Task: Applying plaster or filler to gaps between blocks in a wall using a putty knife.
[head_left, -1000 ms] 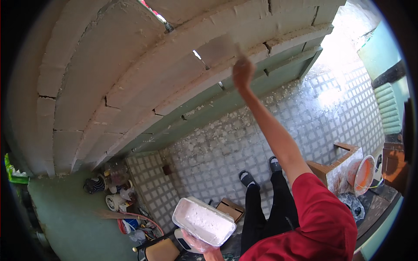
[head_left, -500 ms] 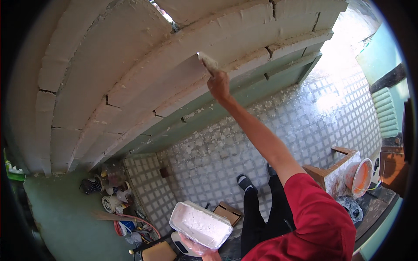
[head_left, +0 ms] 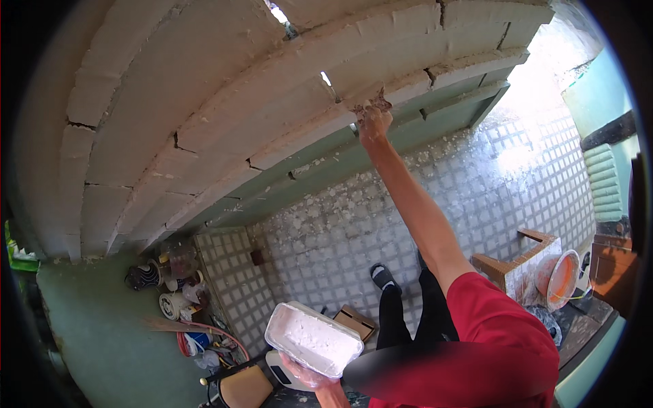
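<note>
My left hand (head_left: pixel 309 372) grips a white rectangular tub (head_left: pixel 277 345) from below and the side, tilted toward me. White paste (head_left: pixel 320 340) lies in the tub; the hand's fingers are smeared with white. At the end of my outstretched right arm, my right hand (head_left: pixel 373 124) is closed on a plaster-caked putty knife (head_left: pixel 379 102), its blade mostly hidden against the boards. The hand is at the lower edge of a stepped board surface (head_left: pixel 272 102) with rough, cracked seams. A bright gap (head_left: pixel 326 79) shows between boards just left of the hand.
Below is a tiled floor (head_left: pixel 326 224) spattered with white. At right stand a wooden-edged stool (head_left: pixel 507 268) and an orange-stained basin (head_left: pixel 562 277). Buckets, a hose (head_left: pixel 235 340) and clutter line the lower left, near a tan chair seat (head_left: pixel 246 392). A cardboard box (head_left: pixel 355 323) lies near my feet.
My right hand has moved down and right along the boards with the putty knife, baring the bright gap beside it. My left hand still holds the tub in nearly the same place.
</note>
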{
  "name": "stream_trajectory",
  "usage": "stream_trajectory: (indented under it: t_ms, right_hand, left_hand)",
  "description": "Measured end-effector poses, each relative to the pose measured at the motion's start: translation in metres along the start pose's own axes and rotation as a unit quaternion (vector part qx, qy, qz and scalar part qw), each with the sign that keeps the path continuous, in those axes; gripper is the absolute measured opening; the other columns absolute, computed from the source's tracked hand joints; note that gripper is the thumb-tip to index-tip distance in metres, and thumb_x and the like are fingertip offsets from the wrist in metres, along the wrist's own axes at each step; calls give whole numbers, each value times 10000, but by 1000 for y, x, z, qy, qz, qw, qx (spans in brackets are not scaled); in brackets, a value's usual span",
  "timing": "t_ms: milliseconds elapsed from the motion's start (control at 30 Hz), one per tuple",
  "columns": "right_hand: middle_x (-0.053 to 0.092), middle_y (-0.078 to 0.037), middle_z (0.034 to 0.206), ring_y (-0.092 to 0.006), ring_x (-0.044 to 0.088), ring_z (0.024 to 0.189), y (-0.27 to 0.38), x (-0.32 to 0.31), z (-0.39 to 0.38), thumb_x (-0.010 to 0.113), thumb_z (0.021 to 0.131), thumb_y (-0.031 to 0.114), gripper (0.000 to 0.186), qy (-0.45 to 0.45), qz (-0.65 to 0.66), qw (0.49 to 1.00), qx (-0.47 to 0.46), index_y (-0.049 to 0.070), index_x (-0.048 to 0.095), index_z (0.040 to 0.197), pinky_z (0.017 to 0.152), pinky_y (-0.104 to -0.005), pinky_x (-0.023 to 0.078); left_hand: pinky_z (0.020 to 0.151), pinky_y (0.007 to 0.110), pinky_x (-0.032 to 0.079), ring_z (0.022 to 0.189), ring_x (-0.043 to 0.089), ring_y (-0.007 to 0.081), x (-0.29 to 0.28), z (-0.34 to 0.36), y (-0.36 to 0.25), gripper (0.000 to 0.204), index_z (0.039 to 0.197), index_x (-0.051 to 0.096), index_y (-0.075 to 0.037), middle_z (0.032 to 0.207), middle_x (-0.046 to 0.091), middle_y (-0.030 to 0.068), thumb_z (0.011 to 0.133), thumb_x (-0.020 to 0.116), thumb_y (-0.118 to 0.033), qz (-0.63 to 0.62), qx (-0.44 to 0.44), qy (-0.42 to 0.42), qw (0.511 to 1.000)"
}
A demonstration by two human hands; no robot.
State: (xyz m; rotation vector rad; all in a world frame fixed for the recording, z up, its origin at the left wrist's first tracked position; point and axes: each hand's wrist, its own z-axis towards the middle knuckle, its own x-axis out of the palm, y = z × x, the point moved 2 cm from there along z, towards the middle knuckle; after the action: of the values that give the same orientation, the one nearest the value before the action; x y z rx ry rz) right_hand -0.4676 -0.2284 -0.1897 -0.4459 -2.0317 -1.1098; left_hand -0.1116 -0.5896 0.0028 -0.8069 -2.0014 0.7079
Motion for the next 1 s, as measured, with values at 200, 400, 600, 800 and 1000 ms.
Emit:
stream_trajectory:
  t_ms: [200,400,600,800,1000]
  right_hand:
    - [572,-49,684,-108,505,525,-26,41,-7,640,751,-2,84,-134,-149,980,18,16,564,782,428,-275,361]
    - [536,-41,680,-106,470,587,-27,68,-22,630,749,10,90,-142,-202,969,33,-9,546,723,468,-277,362]
    - [504,-15,668,-83,431,604,-21,45,-47,519,736,12,120,167,-165,969,-71,-46,608,791,488,-233,339]
    - [572,-199,694,-191,573,655,-3,-21,-26,480,682,71,465,113,-245,935,-228,-25,653,1103,611,-358,464]
    - [669,-222,815,-312,675,781,48,14,-8,584,714,100,391,-32,-383,909,-163,-32,653,1076,720,-451,508]
  left_hand:
    - [948,480,486,1183,529,306,-9,-2,-5,631,1430,345,-145,1374,468,78,937,350,-538,6,30,-44,999]
    - [979,456,466,1198,519,292,-11,-2,-8,614,1423,355,-136,1376,467,70,944,348,-519,21,46,-32,998]
    - [984,457,461,1210,508,294,-18,-1,-7,628,1439,336,-141,1391,455,65,942,363,-524,55,48,-17,997]
    - [982,463,459,1202,514,293,-7,2,-4,644,1439,342,-146,1394,451,64,934,367,-546,32,22,-9,999]
    - [985,465,456,1209,507,296,-20,-6,-17,649,1440,340,-147,1397,446,65,933,364,-551,25,29,-49,998]
